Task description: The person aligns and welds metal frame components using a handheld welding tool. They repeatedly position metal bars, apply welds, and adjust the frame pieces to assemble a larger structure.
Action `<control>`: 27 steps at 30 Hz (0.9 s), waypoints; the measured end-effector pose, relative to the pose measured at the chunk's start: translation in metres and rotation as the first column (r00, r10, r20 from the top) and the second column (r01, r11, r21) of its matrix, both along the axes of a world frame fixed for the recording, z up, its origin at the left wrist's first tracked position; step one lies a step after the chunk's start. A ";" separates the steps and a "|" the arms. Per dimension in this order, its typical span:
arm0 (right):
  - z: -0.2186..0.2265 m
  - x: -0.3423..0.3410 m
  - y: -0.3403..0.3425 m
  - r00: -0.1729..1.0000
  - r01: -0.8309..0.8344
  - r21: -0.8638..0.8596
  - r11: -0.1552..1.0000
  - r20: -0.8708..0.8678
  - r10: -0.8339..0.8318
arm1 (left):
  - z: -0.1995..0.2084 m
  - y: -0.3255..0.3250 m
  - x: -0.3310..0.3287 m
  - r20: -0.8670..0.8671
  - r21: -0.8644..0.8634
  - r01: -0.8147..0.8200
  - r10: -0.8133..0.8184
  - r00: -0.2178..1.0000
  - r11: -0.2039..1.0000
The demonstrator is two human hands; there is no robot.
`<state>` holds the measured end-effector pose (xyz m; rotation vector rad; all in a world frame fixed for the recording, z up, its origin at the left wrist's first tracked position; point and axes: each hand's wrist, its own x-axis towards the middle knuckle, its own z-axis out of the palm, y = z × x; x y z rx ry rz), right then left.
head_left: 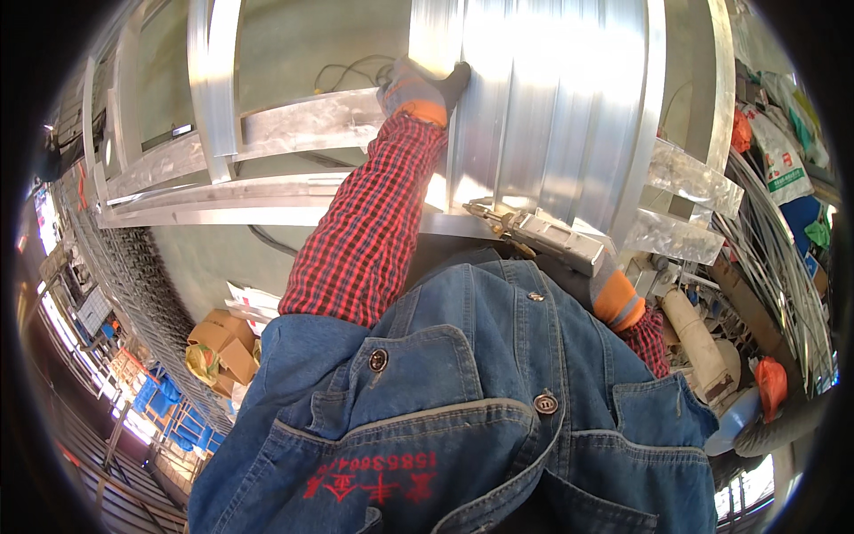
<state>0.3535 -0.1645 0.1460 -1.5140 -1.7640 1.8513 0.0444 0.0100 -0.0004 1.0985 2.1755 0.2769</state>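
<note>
My left hand [416,92], in a grey glove with an orange cuff, reaches forward to the left edge of a shiny ribbed metal panel [543,133]. Thumb and fingers straddle a bright strip at that edge; the fingertips are partly lost in glare. In my right hand [608,283], gloved alike, is a silver, box-shaped welding gun [556,240] with a brass-coloured nozzle. Its tip points left, just above the near end of the panel. The gun and my jacket hide most of the right fingers.
The panel lies across a metal frame [302,129] of flat bars. A black cable [356,73] lies beyond it. Thin metal strips [783,267] and bags crowd the right side. A cardboard box [224,343] stands at lower left, beside a stack of dark ribbed material [147,285].
</note>
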 end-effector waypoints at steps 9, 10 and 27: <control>0.008 -0.006 0.004 0.996 0.083 -0.106 0.991 0.026 -0.081 | -0.005 0.000 0.003 -0.007 0.025 -0.058 0.058 0.998 0.998; 0.008 -0.005 0.004 0.997 0.077 -0.098 0.992 0.027 -0.075 | -0.005 -0.001 0.004 -0.011 0.018 -0.068 0.068 0.998 0.998; 0.001 0.001 0.002 0.997 0.067 -0.175 0.982 0.039 -0.061 | -0.014 0.019 -0.035 0.111 -0.089 0.294 -0.284 0.952 0.952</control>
